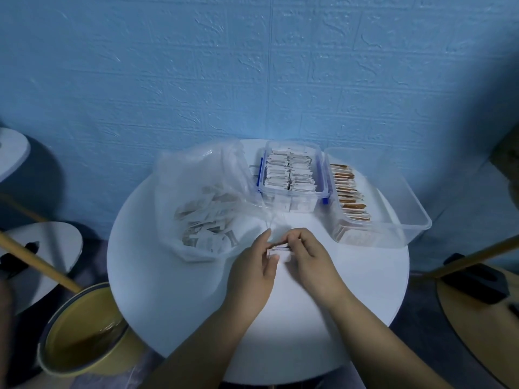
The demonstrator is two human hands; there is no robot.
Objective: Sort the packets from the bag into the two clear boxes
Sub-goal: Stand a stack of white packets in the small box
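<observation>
A clear plastic bag point(196, 175) lies open on the left of the round white table point(196, 304), with several white packets point(205, 223) inside. Behind the hands stands a clear box with blue clips point(320, 167), packed with white packets in rows. To its right, a bigger clear box point(404, 197) holds a row of brown-topped packets point(351, 192) along its left side. My left hand point(252, 273) and my right hand point(311, 259) meet in front of the boxes, both pinching a small stack of white packets point(276, 248) between them.
A yellow bucket point(81, 329) stands on the floor at the left with a wooden stick point(36, 262) leaning over it. Another wooden stick point(477, 254) crosses at the right above a tan round surface point(483, 327). The blue wall rises directly behind the table.
</observation>
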